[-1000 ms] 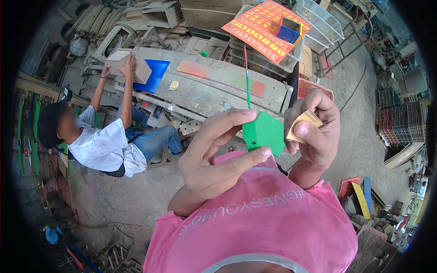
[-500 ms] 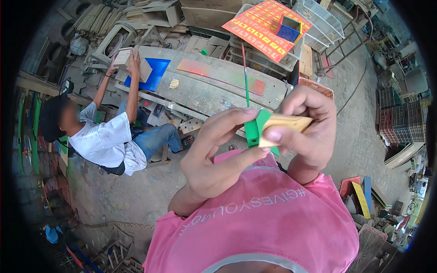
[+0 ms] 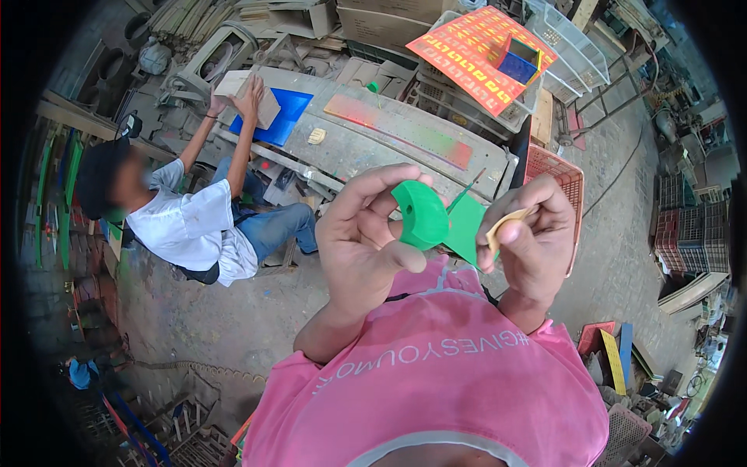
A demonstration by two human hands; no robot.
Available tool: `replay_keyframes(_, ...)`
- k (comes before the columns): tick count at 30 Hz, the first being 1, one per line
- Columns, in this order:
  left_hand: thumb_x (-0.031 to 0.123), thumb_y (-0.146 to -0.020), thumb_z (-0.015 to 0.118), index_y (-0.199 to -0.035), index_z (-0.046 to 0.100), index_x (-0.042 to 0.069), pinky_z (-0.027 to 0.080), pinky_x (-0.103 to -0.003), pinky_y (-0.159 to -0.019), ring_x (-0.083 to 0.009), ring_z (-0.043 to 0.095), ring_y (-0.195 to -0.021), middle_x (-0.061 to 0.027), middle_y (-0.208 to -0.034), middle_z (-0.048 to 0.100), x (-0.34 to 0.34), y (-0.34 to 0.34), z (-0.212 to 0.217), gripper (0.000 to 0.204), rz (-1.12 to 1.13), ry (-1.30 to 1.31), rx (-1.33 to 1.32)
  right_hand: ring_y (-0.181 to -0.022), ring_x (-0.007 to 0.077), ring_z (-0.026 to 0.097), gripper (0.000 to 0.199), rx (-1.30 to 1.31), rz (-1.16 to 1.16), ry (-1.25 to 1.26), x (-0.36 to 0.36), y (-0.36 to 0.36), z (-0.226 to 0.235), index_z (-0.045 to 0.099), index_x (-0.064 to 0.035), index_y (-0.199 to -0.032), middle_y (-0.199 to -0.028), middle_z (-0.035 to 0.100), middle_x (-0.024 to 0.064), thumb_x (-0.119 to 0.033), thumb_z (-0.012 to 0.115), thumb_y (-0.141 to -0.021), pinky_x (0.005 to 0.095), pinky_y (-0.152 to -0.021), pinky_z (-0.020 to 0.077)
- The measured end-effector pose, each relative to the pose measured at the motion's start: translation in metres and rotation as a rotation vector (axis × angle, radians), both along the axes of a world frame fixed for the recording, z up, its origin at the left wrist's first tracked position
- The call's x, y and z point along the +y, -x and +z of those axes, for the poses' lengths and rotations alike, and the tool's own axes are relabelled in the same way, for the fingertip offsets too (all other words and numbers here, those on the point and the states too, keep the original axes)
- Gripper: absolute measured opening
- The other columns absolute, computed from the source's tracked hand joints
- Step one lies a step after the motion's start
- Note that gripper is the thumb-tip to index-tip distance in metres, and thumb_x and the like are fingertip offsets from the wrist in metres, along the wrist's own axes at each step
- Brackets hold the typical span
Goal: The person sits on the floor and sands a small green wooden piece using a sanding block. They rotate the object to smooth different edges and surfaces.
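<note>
The left hand (image 3: 366, 241) pinches a green painted wooden piece (image 3: 436, 222); at three o'clock, the right hand (image 3: 533, 237) grips folded tan sandpaper (image 3: 504, 226).

place: an open-air workshop yard, cluttered and dusty
ground: bare concrete (image 3: 233, 319) with brick paving (image 3: 622, 202) to the right
bench: a long, paint-stained workbench (image 3: 389, 140) smeared red and green
work: a co-worker (image 3: 187, 226) sits at it, pressing a wooden block (image 3: 249, 93) on a blue sheet (image 3: 284, 117)
storage: stacked plastic crates (image 3: 568, 39), a red crate (image 3: 560, 171), cardboard boxes (image 3: 381, 12)
stock: painted boards (image 3: 611, 358) lean at the right; scrap metal and timber are piled along the far edge
</note>
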State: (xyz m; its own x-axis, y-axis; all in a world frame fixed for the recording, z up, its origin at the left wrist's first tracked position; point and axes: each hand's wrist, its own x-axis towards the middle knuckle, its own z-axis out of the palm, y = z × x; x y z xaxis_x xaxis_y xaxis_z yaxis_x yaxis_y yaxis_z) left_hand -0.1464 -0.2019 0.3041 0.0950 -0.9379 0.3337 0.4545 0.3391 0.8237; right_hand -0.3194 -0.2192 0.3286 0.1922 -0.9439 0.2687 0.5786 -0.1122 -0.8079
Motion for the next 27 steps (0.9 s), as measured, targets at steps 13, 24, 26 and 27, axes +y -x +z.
replay_keyframes(13,0.004,-0.062,0.085,-0.127,0.049,-0.006,0.056,-0.035,-0.089,-0.0223,0.058,-0.11,-0.0161,-0.122,0.05,-0.01,-0.005,0.0,0.075,0.094,0.343,-0.264,-0.057,0.0132,0.063,0.019,0.018,0.104,-0.018,0.001,-0.009,0.005,0.051,0.0025,-0.09,-0.077,0.066,0.0151,0.006,0.067,-0.082,0.0224,-0.045,0.0492)
replay_keyframes(24,-0.003,-0.064,0.083,-0.124,0.054,-0.006,0.059,-0.035,-0.081,-0.0268,0.062,-0.104,-0.0218,-0.119,0.056,-0.009,0.002,0.007,0.067,0.162,0.322,-0.286,-0.058,0.0169,0.066,0.016,-0.023,0.075,-0.071,-0.001,-0.014,0.006,0.049,0.0026,-0.092,-0.076,0.066,0.017,0.005,0.063,-0.085,0.025,-0.046,0.0531)
replay_keyframes(26,-0.002,-0.063,0.083,-0.123,0.055,-0.006,0.059,-0.035,-0.082,-0.0265,0.062,-0.103,-0.0216,-0.119,0.056,-0.009,0.002,0.008,0.066,0.162,0.334,-0.292,-0.056,0.0155,0.065,0.017,-0.038,0.08,-0.077,-0.001,-0.013,0.006,0.049,0.0026,-0.091,-0.075,0.066,0.0165,0.005,0.064,-0.084,0.0239,-0.043,0.0513)
replay_keyframes(27,-0.002,-0.063,0.083,-0.123,0.055,-0.006,0.059,-0.034,-0.081,-0.0262,0.063,-0.103,-0.0213,-0.119,0.057,-0.009,0.002,0.008,0.065,0.165,0.332,-0.301,-0.056,0.0148,0.064,0.017,-0.046,0.081,-0.08,-0.001,-0.012,0.006,0.049,0.0027,-0.091,-0.075,0.066,0.0163,0.005,0.064,-0.084,0.0233,-0.042,0.0504)
